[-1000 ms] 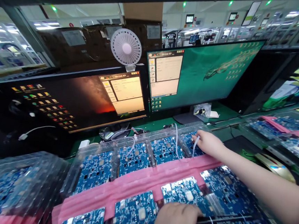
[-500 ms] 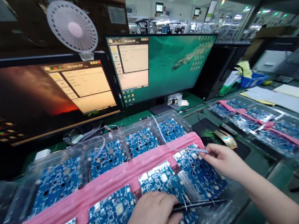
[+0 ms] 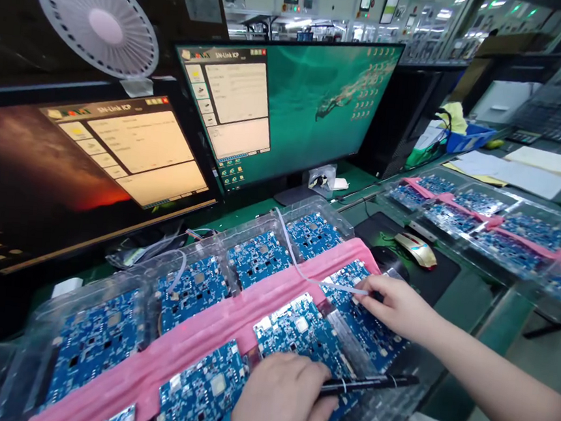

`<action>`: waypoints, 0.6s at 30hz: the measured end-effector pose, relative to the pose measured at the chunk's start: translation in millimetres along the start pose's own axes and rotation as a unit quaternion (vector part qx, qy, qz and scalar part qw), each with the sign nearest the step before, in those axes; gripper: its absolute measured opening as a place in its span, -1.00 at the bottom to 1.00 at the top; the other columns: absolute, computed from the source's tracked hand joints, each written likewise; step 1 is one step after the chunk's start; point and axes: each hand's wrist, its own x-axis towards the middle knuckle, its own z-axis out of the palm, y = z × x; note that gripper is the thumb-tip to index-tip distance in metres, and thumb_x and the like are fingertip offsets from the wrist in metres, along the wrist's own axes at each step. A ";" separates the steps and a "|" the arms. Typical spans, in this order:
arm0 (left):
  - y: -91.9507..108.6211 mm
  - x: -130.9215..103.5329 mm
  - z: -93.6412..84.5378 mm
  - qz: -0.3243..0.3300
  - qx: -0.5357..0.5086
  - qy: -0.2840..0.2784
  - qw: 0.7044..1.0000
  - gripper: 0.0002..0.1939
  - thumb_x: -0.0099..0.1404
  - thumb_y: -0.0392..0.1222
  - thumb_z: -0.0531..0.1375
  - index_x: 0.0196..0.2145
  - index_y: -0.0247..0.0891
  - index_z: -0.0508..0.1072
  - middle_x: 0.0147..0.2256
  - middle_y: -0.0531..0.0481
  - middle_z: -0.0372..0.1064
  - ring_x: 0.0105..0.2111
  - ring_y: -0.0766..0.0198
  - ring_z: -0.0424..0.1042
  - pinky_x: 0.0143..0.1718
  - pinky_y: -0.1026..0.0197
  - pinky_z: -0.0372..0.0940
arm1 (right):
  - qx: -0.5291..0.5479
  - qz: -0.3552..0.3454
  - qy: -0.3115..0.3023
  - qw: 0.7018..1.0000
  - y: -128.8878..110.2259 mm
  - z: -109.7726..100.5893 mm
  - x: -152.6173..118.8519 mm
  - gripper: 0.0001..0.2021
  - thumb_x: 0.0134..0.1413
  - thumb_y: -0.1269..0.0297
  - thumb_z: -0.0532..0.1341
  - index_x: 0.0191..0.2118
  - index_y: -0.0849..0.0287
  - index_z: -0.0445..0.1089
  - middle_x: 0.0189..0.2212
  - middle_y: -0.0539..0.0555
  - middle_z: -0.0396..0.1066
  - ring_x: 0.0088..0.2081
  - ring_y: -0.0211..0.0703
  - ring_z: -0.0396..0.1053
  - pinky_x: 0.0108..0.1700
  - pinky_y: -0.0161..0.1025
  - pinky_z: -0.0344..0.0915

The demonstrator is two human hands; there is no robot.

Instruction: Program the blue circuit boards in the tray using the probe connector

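My right hand [image 3: 397, 307] pinches the end of a thin, pale, flat strip [image 3: 337, 287] between thumb and fingers. The strip curves away across a pink padded band [image 3: 247, 307] toward the far side of a clear plastic tray [image 3: 157, 278]. Below the pinch lies a blue circuit board [image 3: 364, 316] in the tray's near row. My left hand [image 3: 281, 397] is closed around a slim black tool [image 3: 370, 385], which points right over the boards; whether it is tweezers or a pen I cannot tell. Under its fingers is another blue circuit board [image 3: 294, 326], partly covered.
Two monitors [image 3: 299, 114] stand behind the tray, with a white fan [image 3: 103, 24] above the left one. A gold mouse [image 3: 417, 250] rests on a dark pad at the right. Beyond it lie a second tray of boards [image 3: 500, 223], papers [image 3: 514, 173] and a blue bin [image 3: 471, 139].
The view has shifted a little, moving the monitors and fan up and left. My right hand has come slightly left and nearer with the strip's end. My left hand keeps its grip.
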 end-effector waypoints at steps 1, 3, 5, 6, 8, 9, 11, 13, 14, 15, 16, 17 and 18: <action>-0.2 0.1 0.0 0.002 0.000 0.003 1.000 -0.86 0.12 -0.22 0.11 -0.31 -0.23 0.35 -0.42 0.01 0.40 -0.43 0.19 0.37 -0.40 0.07 0.30 | -0.004 -0.003 -0.002 1.000 -0.5 -0.3 -0.2 -0.81 0.04 0.21 0.03 -0.44 0.19 0.28 -0.44 0.02 0.31 -0.38 -0.24 0.25 -0.29 -0.34 0.20; -0.1 0.0 -0.6 0.007 0.004 0.012 1.000 -0.85 0.12 -0.21 0.10 -0.31 -0.23 0.35 -0.41 0.00 0.40 -0.43 0.19 0.37 -0.41 0.09 0.30 | -0.011 -0.006 -0.002 1.000 -2.0 -0.6 -0.1 -0.82 0.03 0.23 0.03 -0.44 0.18 0.29 -0.43 0.02 0.31 -0.38 -0.24 0.26 -0.29 -0.34 0.20; 0.5 -0.5 -1.5 0.014 0.009 0.020 1.000 -0.85 0.13 -0.21 0.07 -0.30 -0.24 0.35 -0.41 0.00 0.39 -0.44 0.20 0.37 -0.43 0.11 0.29 | -0.017 -0.008 -0.003 1.000 -3.5 -0.6 0.2 -0.84 0.02 0.25 0.03 -0.43 0.18 0.30 -0.42 0.01 0.31 -0.38 -0.24 0.26 -0.29 -0.33 0.20; 0.7 -0.7 -1.8 0.017 0.011 0.023 1.000 -0.85 0.14 -0.21 0.06 -0.30 -0.24 0.34 -0.42 -0.01 0.39 -0.44 0.20 0.37 -0.43 0.11 0.29 | -0.019 -0.008 -0.003 1.000 -4.0 -0.5 0.3 -0.84 0.02 0.26 0.03 -0.42 0.18 0.29 -0.42 0.01 0.31 -0.38 -0.24 0.26 -0.28 -0.33 0.20; 1.1 -0.8 -1.8 0.019 0.012 0.022 1.000 -0.85 0.15 -0.21 0.06 -0.31 -0.24 0.34 -0.42 0.00 0.39 -0.45 0.21 0.37 -0.43 0.11 0.29 | -0.022 -0.006 -0.003 1.000 -4.3 -0.3 0.6 -0.85 0.03 0.27 0.02 -0.42 0.17 0.29 -0.42 0.01 0.31 -0.37 -0.23 0.26 -0.27 -0.32 0.20; 1.1 -0.7 -1.6 0.019 0.011 0.018 1.000 -0.86 0.14 -0.21 0.06 -0.32 -0.24 0.34 -0.43 0.01 0.39 -0.45 0.20 0.37 -0.43 0.11 0.29 | -0.026 -0.007 -0.006 1.000 -4.0 -0.3 0.6 -0.85 0.03 0.27 0.02 -0.42 0.17 0.29 -0.41 0.01 0.31 -0.36 -0.22 0.25 -0.27 -0.31 0.20; 1.2 -0.3 -1.0 0.013 0.011 0.009 1.000 -0.86 0.13 -0.21 0.08 -0.32 -0.24 0.34 -0.43 0.01 0.39 -0.44 0.20 0.37 -0.43 0.10 0.29 | -0.036 -0.013 -0.019 0.999 -3.1 -0.2 0.7 -0.85 0.03 0.27 0.03 -0.40 0.18 0.30 -0.40 0.02 0.31 -0.35 -0.21 0.25 -0.26 -0.30 0.20; 1.2 -0.1 -0.9 0.008 0.011 0.008 1.000 -0.85 0.12 -0.22 0.10 -0.31 -0.23 0.34 -0.42 0.01 0.39 -0.43 0.19 0.37 -0.42 0.09 0.29 | -0.037 -0.017 -0.028 0.999 -2.1 -0.3 0.8 -0.85 0.03 0.27 0.03 -0.40 0.18 0.30 -0.39 0.02 0.31 -0.35 -0.22 0.25 -0.26 -0.30 0.20; 1.2 0.0 -1.0 0.006 0.011 0.010 1.000 -0.85 0.12 -0.22 0.10 -0.30 -0.23 0.34 -0.41 0.01 0.40 -0.42 0.19 0.37 -0.42 0.10 0.29 | -0.031 -0.016 -0.024 0.999 -1.7 -0.4 0.8 -0.85 0.03 0.27 0.03 -0.42 0.18 0.30 -0.40 0.02 0.31 -0.35 -0.22 0.25 -0.27 -0.31 0.20; 1.3 0.0 -1.3 0.005 0.009 0.011 1.000 -0.85 0.12 -0.22 0.10 -0.30 -0.23 0.34 -0.40 0.01 0.40 -0.42 0.19 0.37 -0.41 0.10 0.29 | -0.021 -0.012 -0.016 1.000 -1.6 -0.5 0.8 -0.84 0.04 0.26 0.04 -0.43 0.18 0.29 -0.40 0.01 0.31 -0.36 -0.23 0.26 -0.27 -0.32 0.20; 1.3 -0.1 -1.6 0.006 0.007 0.011 1.000 -0.85 0.11 -0.22 0.10 -0.31 -0.24 0.34 -0.41 0.01 0.40 -0.42 0.20 0.37 -0.41 0.10 0.29 | -0.008 -0.007 -0.008 1.000 -1.7 -0.8 0.7 -0.83 0.05 0.26 0.04 -0.45 0.18 0.27 -0.41 0.00 0.31 -0.36 -0.24 0.26 -0.28 -0.33 0.20; 1.3 -0.2 -1.9 0.007 0.005 0.009 1.000 -0.86 0.11 -0.22 0.10 -0.31 -0.24 0.35 -0.41 0.01 0.40 -0.43 0.20 0.37 -0.41 0.10 0.29 | 0.003 -0.002 -0.001 1.000 -2.0 -1.1 0.7 -0.83 0.05 0.25 0.04 -0.47 0.18 0.26 -0.41 -0.01 0.31 -0.36 -0.25 0.26 -0.28 -0.34 0.20; 1.2 -0.4 -2.2 0.007 0.003 0.006 1.000 -0.87 0.12 -0.22 0.10 -0.32 -0.24 0.35 -0.42 0.01 0.40 -0.43 0.20 0.37 -0.42 0.11 0.29 | 0.011 0.000 0.001 1.000 -2.5 -1.5 0.7 -0.83 0.05 0.25 0.04 -0.47 0.18 0.26 -0.41 -0.01 0.31 -0.35 -0.25 0.26 -0.28 -0.34 0.20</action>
